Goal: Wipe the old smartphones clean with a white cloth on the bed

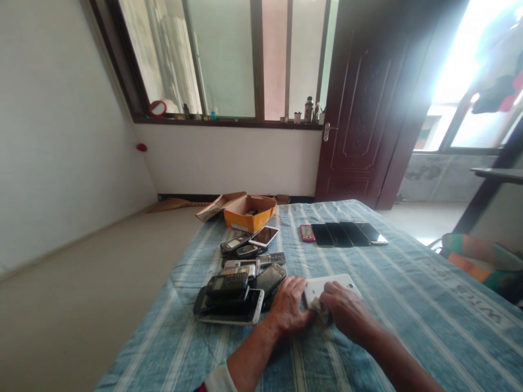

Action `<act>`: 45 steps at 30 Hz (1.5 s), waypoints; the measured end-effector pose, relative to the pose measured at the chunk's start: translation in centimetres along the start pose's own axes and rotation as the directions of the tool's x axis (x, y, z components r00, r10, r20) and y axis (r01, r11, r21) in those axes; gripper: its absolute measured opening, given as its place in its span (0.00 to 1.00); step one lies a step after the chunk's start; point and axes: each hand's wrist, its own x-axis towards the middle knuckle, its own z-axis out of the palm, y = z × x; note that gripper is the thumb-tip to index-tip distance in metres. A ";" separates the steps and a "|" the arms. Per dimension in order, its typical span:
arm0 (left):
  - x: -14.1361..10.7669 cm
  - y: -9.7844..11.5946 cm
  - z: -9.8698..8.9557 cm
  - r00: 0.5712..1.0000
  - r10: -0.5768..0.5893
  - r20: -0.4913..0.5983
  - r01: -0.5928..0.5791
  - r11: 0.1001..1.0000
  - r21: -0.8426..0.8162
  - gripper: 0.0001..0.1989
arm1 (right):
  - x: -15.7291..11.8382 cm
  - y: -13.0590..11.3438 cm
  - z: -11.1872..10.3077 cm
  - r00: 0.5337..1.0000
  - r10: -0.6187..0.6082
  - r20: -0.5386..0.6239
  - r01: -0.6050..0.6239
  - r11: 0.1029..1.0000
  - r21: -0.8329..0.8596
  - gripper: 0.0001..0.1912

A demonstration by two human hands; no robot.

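Note:
A white smartphone (342,281) lies face down on the cloth-covered table, its camera at the upper right. My left hand (288,305) grips the phone's left edge, with the thumb toward the near side. My right hand (347,309) is closed on a crumpled white cloth (321,310), pressed against the phone's back. To the left of my left hand is a pile of old phones, with a black keypad phone (226,286) on top of a white-edged smartphone (241,313). A dark touchscreen phone (269,279) leans in the pile close to my left fingers.
An open orange box (251,220) stands at the table's far left edge. Near it lie a white phone (265,236) and several keypad phones. At the far right, a pink phone (307,233) begins a row of dark smartphones (340,234). The striped blue tablecloth (408,305) is wrinkled.

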 end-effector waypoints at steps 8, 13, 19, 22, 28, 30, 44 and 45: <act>0.2 -0.3 0.3 0.999 0.009 0.044 -0.007 0.999 -0.041 0.38 | 0.9 -1.2 1.2 0.982 -0.183 -0.036 0.184 0.983 0.004 0.10; 0.1 -0.6 0.6 0.999 0.027 0.020 -0.026 0.998 -0.057 0.39 | 0.7 -1.7 2.2 0.966 -0.223 -0.130 0.224 0.975 -0.005 0.09; 0.0 -0.6 0.5 0.999 0.042 0.010 -0.041 0.997 -0.070 0.38 | 0.2 -1.2 1.5 0.963 -0.240 -0.121 0.238 0.971 -0.034 0.09; -0.1 -0.5 0.3 0.999 0.030 0.031 -0.027 0.997 -0.076 0.39 | 0.0 -0.6 1.3 0.960 -0.244 -0.137 0.240 0.970 -0.043 0.09; 0.1 -0.6 0.5 0.998 0.054 0.011 -0.053 0.996 -0.067 0.36 | 0.3 -0.9 1.3 0.959 -0.263 -0.109 0.259 0.964 -0.055 0.09; 0.2 -0.6 0.6 0.998 0.068 -0.005 -0.068 0.995 -0.070 0.34 | 0.5 -1.3 1.3 0.959 -0.265 -0.101 0.261 0.964 -0.047 0.09; 0.1 -0.5 0.3 0.999 0.042 0.005 -0.041 0.996 -0.075 0.34 | -0.4 0.7 0.5 0.955 -0.294 -0.043 0.288 0.951 -0.115 0.10; 0.2 -0.5 0.2 0.999 0.041 0.006 -0.041 0.997 -0.072 0.34 | -0.4 0.6 0.4 0.954 -0.299 -0.036 0.293 0.949 -0.118 0.10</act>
